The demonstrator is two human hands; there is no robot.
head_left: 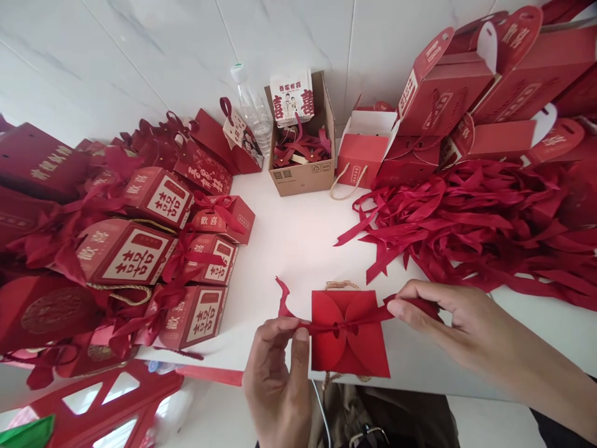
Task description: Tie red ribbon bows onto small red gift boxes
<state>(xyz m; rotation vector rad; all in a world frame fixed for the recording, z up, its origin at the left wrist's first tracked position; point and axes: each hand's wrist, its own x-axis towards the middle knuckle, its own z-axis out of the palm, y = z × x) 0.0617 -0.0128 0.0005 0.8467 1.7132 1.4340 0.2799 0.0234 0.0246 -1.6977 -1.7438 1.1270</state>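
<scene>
Left hand point(278, 379) and right hand point(454, 326) pinch satiny ribbon point(372, 318) across a square red box point(346, 359).

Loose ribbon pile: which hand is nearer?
Right. The right hand is just in front of the ribbon pile; the left hand is farther off, beyond the red box being tied.

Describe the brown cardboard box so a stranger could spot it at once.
Follow the white table back to its far edge, by the marbled wall. Between the red boxes on either side stands an open cardboard box with a white printed card showing at its back. Plain brown, it stands out from its red neighbours.
</scene>
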